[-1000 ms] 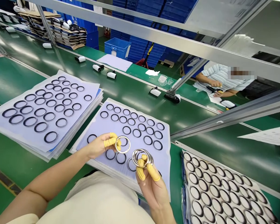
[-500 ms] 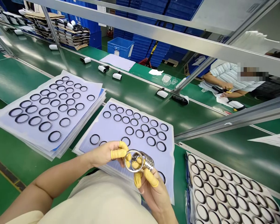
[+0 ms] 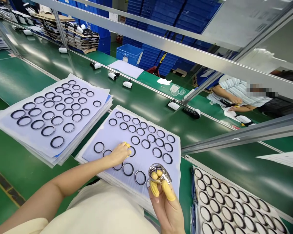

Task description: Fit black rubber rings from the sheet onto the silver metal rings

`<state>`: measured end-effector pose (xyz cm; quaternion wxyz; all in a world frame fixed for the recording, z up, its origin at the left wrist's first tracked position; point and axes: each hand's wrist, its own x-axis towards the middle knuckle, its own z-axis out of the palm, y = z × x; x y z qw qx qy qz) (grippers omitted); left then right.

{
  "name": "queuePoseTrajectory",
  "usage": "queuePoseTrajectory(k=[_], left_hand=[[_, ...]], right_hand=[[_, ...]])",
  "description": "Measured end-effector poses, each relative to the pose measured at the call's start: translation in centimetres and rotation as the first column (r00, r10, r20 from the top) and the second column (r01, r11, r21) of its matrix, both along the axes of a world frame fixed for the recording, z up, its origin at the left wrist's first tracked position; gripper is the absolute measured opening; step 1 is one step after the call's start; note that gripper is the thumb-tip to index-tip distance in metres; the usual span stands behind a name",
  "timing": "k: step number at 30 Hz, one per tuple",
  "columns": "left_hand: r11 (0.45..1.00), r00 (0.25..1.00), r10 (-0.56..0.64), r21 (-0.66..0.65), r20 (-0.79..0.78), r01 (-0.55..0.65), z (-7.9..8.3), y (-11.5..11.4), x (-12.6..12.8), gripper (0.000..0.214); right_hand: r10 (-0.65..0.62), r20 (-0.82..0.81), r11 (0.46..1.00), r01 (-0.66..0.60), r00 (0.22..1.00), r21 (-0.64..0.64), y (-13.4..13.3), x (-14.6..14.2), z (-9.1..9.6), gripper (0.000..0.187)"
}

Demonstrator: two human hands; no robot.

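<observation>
My right hand, with yellow finger cots on, grips a stack of shiny metal rings, some fingertips inside the rings. My left hand, also in yellow finger cots, reaches over the middle white sheet. Its fingers are curled together at the left edge of a dark-edged ring lying there; the fingers partly hide the contact. More rings lie in rows on this sheet, including one ring just below the left hand and another ring left of the stack.
To the left lies another sheet pile with rings on top. At the lower right is a ring-covered sheet. A metal frame post slants across the right. White-and-black parts sit on the green line beyond. A co-worker handles parts opposite.
My left hand has left the stack and moved left to a ring on the sheet. The separate ring it held beside the stack is now together with the others. My right hand has shifted slightly right and down.
</observation>
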<state>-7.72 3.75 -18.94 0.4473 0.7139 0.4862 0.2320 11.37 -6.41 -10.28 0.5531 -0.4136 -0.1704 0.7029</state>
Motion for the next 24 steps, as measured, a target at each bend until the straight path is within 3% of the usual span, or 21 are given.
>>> queuePoseTrajectory(k=[3,9,11,14,17,20,24], left_hand=[[0.994,0.986,0.041,-0.109,0.164,-0.023,1.5,-0.4,-0.1,0.013],[0.927,0.824,0.103,-0.354,0.557,0.124,7.9,-3.3,-1.3,0.040],[0.872,0.733,0.166,-0.446,0.659,0.203,9.6,-4.2,-1.6,0.045],[0.732,0.553,0.329,-0.576,0.766,0.363,11.0,-5.1,-1.7,0.042],[0.674,0.495,0.375,-0.597,0.784,0.435,11.5,-5.4,-1.7,0.037],[0.687,0.525,0.349,-0.593,0.776,0.419,11.4,-5.7,-1.6,0.038],[0.833,0.620,0.237,-0.485,0.748,0.266,10.7,-6.2,-1.3,0.036]], right_hand=[[-0.026,-0.012,1.000,0.026,1.000,-0.010,-0.2,0.3,-0.3,0.021],[-0.019,-0.038,1.000,0.018,0.999,-0.022,-0.7,0.3,0.0,0.021],[0.012,-0.041,1.000,-0.012,0.999,-0.017,-1.0,0.0,0.2,0.019],[0.099,-0.038,0.995,-0.099,0.994,0.015,-1.2,-0.4,0.5,0.017],[0.199,-0.036,0.979,-0.197,0.979,0.048,-1.3,-0.9,1.1,0.017],[0.253,-0.029,0.965,-0.250,0.967,0.077,-1.2,-1.4,1.8,0.018],[0.323,0.024,0.931,-0.323,0.946,0.168,-1.2,-2.0,2.3,0.022]])
